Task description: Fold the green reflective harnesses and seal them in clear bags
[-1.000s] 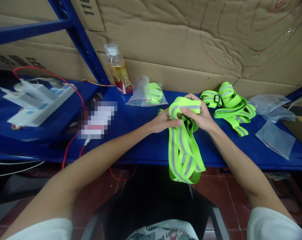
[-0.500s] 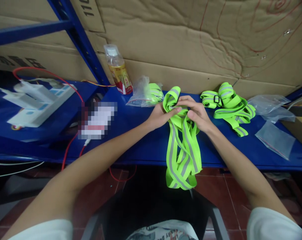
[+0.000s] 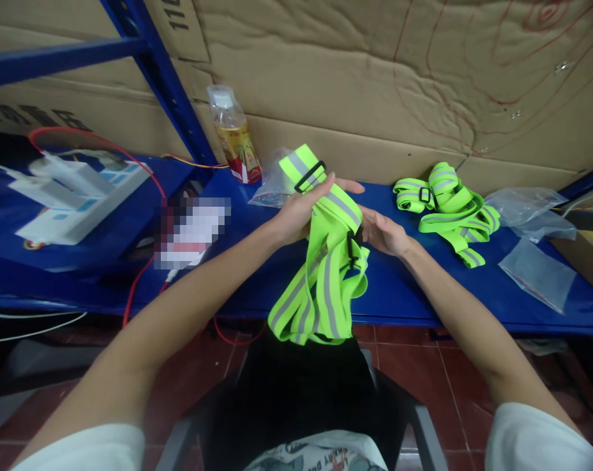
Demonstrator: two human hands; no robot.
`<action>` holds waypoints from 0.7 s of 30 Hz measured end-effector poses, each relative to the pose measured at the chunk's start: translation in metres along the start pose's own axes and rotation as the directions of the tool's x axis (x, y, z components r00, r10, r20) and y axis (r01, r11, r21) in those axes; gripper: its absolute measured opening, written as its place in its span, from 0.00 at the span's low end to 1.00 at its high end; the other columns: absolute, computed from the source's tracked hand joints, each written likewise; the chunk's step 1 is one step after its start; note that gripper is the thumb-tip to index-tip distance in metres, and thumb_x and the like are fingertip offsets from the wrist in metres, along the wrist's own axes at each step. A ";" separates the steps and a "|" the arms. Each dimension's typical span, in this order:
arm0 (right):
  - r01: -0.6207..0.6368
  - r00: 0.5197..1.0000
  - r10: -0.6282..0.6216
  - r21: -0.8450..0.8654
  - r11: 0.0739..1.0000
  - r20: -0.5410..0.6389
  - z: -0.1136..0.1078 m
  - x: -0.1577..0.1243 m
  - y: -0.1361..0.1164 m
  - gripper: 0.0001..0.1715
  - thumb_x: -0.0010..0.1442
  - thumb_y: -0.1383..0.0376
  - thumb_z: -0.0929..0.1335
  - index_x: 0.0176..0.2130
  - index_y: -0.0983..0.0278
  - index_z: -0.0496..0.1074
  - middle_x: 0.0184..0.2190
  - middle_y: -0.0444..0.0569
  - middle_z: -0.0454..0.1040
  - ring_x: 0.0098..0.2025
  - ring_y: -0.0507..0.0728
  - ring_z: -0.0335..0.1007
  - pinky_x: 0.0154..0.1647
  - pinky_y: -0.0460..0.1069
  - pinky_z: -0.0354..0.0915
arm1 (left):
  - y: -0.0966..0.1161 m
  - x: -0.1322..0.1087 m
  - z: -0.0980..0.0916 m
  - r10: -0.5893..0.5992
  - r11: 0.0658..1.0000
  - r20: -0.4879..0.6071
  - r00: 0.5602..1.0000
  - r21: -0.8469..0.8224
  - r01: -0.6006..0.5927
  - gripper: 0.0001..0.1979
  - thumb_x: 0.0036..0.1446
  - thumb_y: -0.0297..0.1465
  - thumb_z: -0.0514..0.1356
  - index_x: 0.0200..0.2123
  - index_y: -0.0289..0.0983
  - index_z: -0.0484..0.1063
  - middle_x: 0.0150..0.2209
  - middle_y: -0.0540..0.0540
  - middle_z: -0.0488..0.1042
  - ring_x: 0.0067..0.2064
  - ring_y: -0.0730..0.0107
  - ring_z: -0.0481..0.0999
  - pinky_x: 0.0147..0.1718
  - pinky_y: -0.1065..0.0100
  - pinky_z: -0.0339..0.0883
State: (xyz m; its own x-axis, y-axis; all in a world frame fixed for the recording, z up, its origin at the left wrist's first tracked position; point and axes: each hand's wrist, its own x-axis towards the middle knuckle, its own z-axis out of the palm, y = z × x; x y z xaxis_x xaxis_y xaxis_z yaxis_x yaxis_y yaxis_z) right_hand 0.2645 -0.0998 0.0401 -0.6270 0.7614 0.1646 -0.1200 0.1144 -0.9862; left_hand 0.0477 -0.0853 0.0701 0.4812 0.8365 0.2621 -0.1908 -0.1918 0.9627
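Note:
A bright yellow-green reflective strap (image 3: 328, 288) with a grey stripe hangs in loops between my hands, over the front edge of the table. My left hand (image 3: 301, 206) is closed on its upper part, the thumb lying across the band. A black slider buckle (image 3: 310, 176) sits near the strap's raised end, just above that thumb. Against the strap's right side, my right hand (image 3: 384, 230) has its fingers closed at the edge, some fingertips hidden. Beside those fingers, a second black buckle (image 3: 352, 250) shows on the strap.
More reflective straps (image 3: 456, 203) lie at the right, near clear plastic bags (image 3: 539, 271). A bottle (image 3: 237, 140) stands against the cardboard (image 3: 325, 78), beside another plastic bag (image 3: 271, 183). On the left are a power strip (image 3: 80, 209), a red cable and a blurred-out item (image 3: 193, 232).
The strap has turned and its hanging loops have swung left. Its end with the buckle now sticks up to the left above my left hand. My right hand has shifted slightly lower.

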 end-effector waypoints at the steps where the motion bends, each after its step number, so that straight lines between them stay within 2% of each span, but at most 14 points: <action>1: -0.018 1.000 0.019 -0.022 1.000 0.024 -0.001 -0.001 -0.001 0.44 0.54 0.27 0.72 0.47 0.59 0.82 0.39 0.49 0.84 0.39 0.60 0.78 0.38 0.52 0.72 | 0.003 0.000 0.000 0.007 1.000 -0.043 0.999 0.020 -0.006 0.39 0.68 0.67 0.52 0.50 0.38 0.81 0.32 0.44 0.78 0.35 0.57 0.83 0.35 0.59 0.76; 3: -0.034 0.997 0.042 -0.126 0.991 0.065 -0.004 -0.002 -0.005 0.42 0.55 0.26 0.72 0.37 0.61 0.82 0.31 0.47 0.80 0.33 0.57 0.73 0.33 0.49 0.67 | 0.007 0.003 -0.004 0.029 0.999 -0.117 0.993 0.020 -0.026 0.40 0.68 0.68 0.50 0.50 0.38 0.80 0.32 0.45 0.76 0.35 0.59 0.81 0.35 0.60 0.73; 5: -0.027 0.995 0.052 -0.267 0.963 0.089 -0.010 -0.004 -0.013 0.38 0.55 0.31 0.76 0.27 0.62 0.77 0.23 0.42 0.71 0.27 0.52 0.63 0.28 0.47 0.58 | 0.010 0.006 -0.011 0.062 0.997 -0.169 0.984 -0.027 -0.067 0.39 0.70 0.67 0.49 0.50 0.38 0.80 0.33 0.45 0.73 0.34 0.61 0.79 0.35 0.61 0.71; 7: -0.032 0.993 0.069 -0.366 0.930 0.090 -0.016 -0.006 -0.021 0.35 0.58 0.37 0.78 0.23 0.63 0.74 0.20 0.39 0.66 0.24 0.48 0.56 0.26 0.47 0.51 | 0.015 0.010 -0.021 0.084 0.990 -0.224 0.971 -0.090 -0.107 0.36 0.73 0.62 0.47 0.51 0.38 0.78 0.33 0.44 0.73 0.33 0.63 0.76 0.35 0.61 0.69; 8: -0.043 0.993 0.082 -0.389 0.920 0.087 -0.019 -0.007 -0.024 0.33 0.58 0.39 0.79 0.24 0.64 0.75 0.20 0.38 0.67 0.23 0.48 0.56 0.26 0.46 0.51 | 0.018 0.011 -0.026 0.091 0.987 -0.259 0.961 -0.107 -0.122 0.34 0.75 0.59 0.45 0.53 0.38 0.77 0.33 0.44 0.72 0.33 0.63 0.75 0.36 0.61 0.69; 10: -0.065 0.991 0.105 -0.390 0.918 0.081 -0.025 -0.009 -0.029 0.27 0.57 0.43 0.80 0.30 0.64 0.80 0.23 0.40 0.74 0.25 0.49 0.63 0.28 0.46 0.58 | 0.025 0.012 -0.036 0.123 0.984 -0.333 0.935 -0.083 -0.159 0.31 0.78 0.55 0.43 0.57 0.38 0.72 0.32 0.45 0.71 0.34 0.63 0.75 0.39 0.60 0.69; 13: -0.091 0.992 0.115 -0.345 0.934 0.048 -0.029 -0.012 -0.034 0.24 0.52 0.51 0.85 0.37 0.65 0.81 0.29 0.43 0.82 0.29 0.51 0.73 0.31 0.46 0.68 | 0.031 0.013 -0.051 0.212 0.976 -0.409 0.888 0.037 -0.216 0.34 0.75 0.61 0.44 0.58 0.39 0.68 0.30 0.48 0.68 0.37 0.63 0.74 0.41 0.61 0.67; 16: -0.128 0.991 0.137 -0.364 0.922 -0.002 -0.033 -0.016 -0.041 0.24 0.49 0.55 0.86 0.38 0.65 0.80 0.28 0.43 0.82 0.24 0.49 0.72 0.24 0.44 0.66 | 0.031 0.015 -0.065 0.286 0.957 -0.432 0.855 0.090 -0.275 0.38 0.65 0.70 0.51 0.54 0.43 0.69 0.28 0.49 0.67 0.41 0.60 0.74 0.39 0.61 0.65; 19: -0.198 0.979 0.199 -0.407 0.892 -0.041 -0.040 -0.021 -0.051 0.21 0.50 0.55 0.86 0.34 0.65 0.81 0.22 0.41 0.78 0.19 0.48 0.68 0.18 0.43 0.63 | 0.030 0.017 -0.071 0.325 0.941 -0.426 0.844 0.057 -0.334 0.37 0.58 0.72 0.59 0.48 0.44 0.72 0.26 0.50 0.65 0.42 0.59 0.74 0.37 0.61 0.65; 21: -0.245 0.969 0.234 -0.431 0.868 -0.078 -0.049 -0.027 -0.059 0.20 0.49 0.54 0.86 0.33 0.64 0.83 0.22 0.43 0.79 0.20 0.50 0.72 0.20 0.45 0.68 | 0.031 0.017 -0.071 0.316 0.943 -0.407 0.857 0.035 -0.331 0.37 0.59 0.71 0.59 0.46 0.43 0.74 0.26 0.49 0.67 0.43 0.59 0.76 0.38 0.61 0.67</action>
State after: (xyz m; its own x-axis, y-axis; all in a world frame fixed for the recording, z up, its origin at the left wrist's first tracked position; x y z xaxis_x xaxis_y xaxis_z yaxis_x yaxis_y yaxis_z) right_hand 0.3260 -0.0956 0.0934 -0.5754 0.8146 -0.0732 0.3812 0.1879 -0.9052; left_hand -0.0107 -0.0407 0.0995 0.0035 0.8652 0.5014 -0.3093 -0.4759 0.8233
